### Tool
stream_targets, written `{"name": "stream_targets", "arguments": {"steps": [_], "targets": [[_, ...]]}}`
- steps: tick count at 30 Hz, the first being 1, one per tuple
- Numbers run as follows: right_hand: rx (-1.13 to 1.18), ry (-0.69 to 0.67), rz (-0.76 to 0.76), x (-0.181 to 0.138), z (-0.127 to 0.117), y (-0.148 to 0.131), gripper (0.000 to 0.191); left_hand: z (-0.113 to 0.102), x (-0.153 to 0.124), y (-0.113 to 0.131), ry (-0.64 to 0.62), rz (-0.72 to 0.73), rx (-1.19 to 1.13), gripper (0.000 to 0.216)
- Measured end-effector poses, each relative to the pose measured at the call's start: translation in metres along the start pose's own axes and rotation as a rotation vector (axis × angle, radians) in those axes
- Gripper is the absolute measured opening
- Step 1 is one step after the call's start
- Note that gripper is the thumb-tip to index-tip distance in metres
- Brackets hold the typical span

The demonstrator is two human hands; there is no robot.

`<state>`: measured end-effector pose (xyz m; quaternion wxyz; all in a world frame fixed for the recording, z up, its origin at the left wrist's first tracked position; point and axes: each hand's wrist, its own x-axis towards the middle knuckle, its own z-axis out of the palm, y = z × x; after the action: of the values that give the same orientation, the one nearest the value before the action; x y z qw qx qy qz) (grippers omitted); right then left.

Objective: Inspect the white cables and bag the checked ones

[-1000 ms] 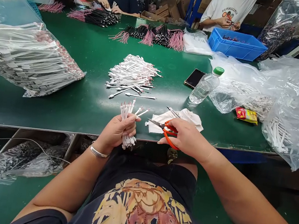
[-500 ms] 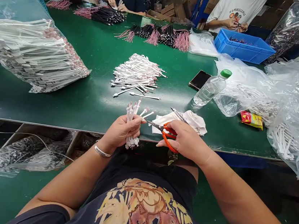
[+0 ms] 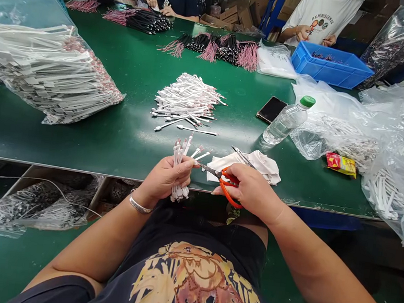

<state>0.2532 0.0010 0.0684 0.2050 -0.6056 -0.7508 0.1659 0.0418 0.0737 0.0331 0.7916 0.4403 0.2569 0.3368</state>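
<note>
A bunch of short white cables (image 3: 179, 192) is wrapped in the fingers of my left hand (image 3: 170, 177), their pinkish ends pointing up. My right hand (image 3: 254, 190) grips orange-handled scissors (image 3: 231, 194); their blade tips reach the thumb and fingertips of my left hand. Whether the tips touch a cable I cannot tell. Under and behind the scissors lies a crumpled white cloth (image 3: 266, 167), with a second dark pointed tool (image 3: 242, 155) on it. A loose pile of similar white cables (image 3: 190, 98) rests on the green table (image 3: 121, 146) beyond my hands.
A big bag of white cables (image 3: 67, 76) stands at left. On the right are a water bottle (image 3: 287, 120), a phone (image 3: 271, 109), a snack packet (image 3: 341, 165) and plastic bags (image 3: 402, 141). Black-and-pink wire bundles (image 3: 214, 47), a blue bin (image 3: 330, 64) and two people's hands are across the table.
My hands and the scissors hold nearly the same pose; the whole view has shifted slightly. Across the table, the hands of the person in white have moved apart.
</note>
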Motion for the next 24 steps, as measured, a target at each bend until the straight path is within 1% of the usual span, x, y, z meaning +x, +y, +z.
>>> {"name": "stream_targets", "arguments": {"steps": [9,24], "targets": [[0.026,-0.017,0.029,0.0011,0.0005,0.0003,0.043,-0.0001,-0.0011,0.0007,0.018,-0.008,0.012,0.016],[0.048,-0.01,0.034,0.0013,-0.0011,-0.0006,0.041,-0.0002,-0.0015,-0.0004,0.027,-0.007,0.024,0.017]]}}
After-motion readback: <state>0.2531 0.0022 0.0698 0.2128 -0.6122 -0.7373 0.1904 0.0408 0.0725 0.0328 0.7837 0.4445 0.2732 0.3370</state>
